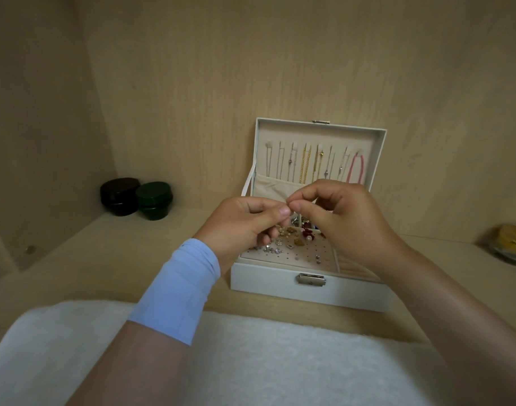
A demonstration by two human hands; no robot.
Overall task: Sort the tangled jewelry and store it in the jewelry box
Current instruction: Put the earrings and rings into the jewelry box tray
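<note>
Light-blue band (183, 291) on left wrist

Black jar (119, 196) touching green jar (154, 200) at back left; white fleecy cloth (251, 361) in front; glass dish (511, 244) far right

Light wood shelf (133, 259), pale grain, running the width of the frame. White jewelry box (280, 281) sits right of center, lid up, metal clasp facing front. Black jar (119, 197) and green jar (154, 200) touch side by side at left, near the back corner. White fluffy cloth (251, 361) covers the bottom edge. Glass dish (511, 244) with something gold inside at far right, blurred.
</note>
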